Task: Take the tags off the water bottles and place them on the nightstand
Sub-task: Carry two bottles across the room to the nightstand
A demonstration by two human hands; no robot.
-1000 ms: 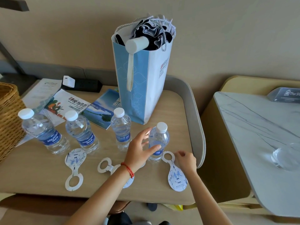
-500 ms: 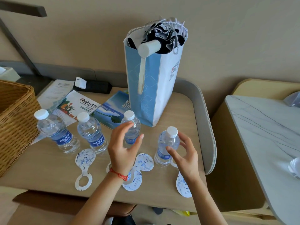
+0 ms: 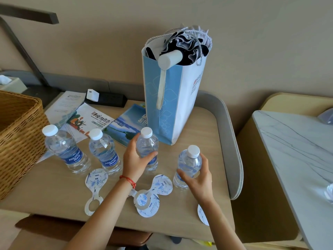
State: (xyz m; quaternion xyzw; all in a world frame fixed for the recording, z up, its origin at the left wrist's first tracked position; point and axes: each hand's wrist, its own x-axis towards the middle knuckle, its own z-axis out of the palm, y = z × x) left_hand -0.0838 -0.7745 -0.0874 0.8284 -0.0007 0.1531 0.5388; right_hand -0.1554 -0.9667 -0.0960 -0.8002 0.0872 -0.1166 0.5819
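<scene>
Several clear water bottles with white caps stand in a row on the wooden table (image 3: 45,188). My left hand (image 3: 134,157) grips the third bottle (image 3: 146,145) around its body. Around the rightmost bottle (image 3: 189,163), my right hand (image 3: 197,179) is wrapped low on the body. The two left bottles (image 3: 65,150) (image 3: 105,150) stand untouched. White and blue paper tags lie flat in front of the bottles: one at the left (image 3: 95,188), two overlapping in the middle (image 3: 153,193), and one (image 3: 202,214) partly hidden under my right forearm.
A tall blue and white paper bag (image 3: 171,105) with dark cloth stands behind the bottles. Brochures (image 3: 86,120) and a black power strip (image 3: 106,100) lie at the back left, beside a wicker basket (image 3: 18,138). A marble-topped surface (image 3: 297,150) sits to the right.
Both hands closed around bottles: the left onto the third bottle, the right onto the rightmost one. The camera view shifted left and came closer.
</scene>
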